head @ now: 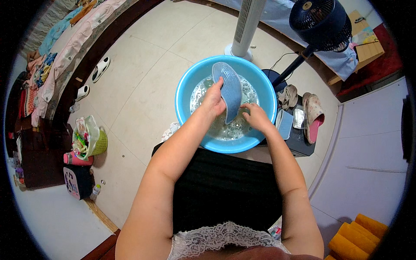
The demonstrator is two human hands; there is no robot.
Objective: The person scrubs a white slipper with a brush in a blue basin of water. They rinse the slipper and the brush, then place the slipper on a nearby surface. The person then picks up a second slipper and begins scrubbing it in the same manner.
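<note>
My left hand (pixel 214 100) grips a wet, light blue shoe insole (pixel 229 89) by its edge, thumb on the upper face. The insole is bent and tilted above a blue plastic basin (pixel 182 104). Foamy, soapy water (pixel 227 133) fills the bottom of the basin. Over the basin's right side is my right hand (pixel 256 116), its fingers apart and holding nothing. Its fingertips come close to the insole's right edge; whether they touch it I cannot tell.
Right of the basin, a dark box (pixel 300 149) bears a slipper (pixel 313 118), a crumpled cloth (pixel 288 97) and a blue, pale-edged piece (pixel 284 125). Beyond stand a tower fan (pixel 248 26) and a dark pedestal fan (pixel 320 24). A green basket (pixel 100 143) stands on the left floor.
</note>
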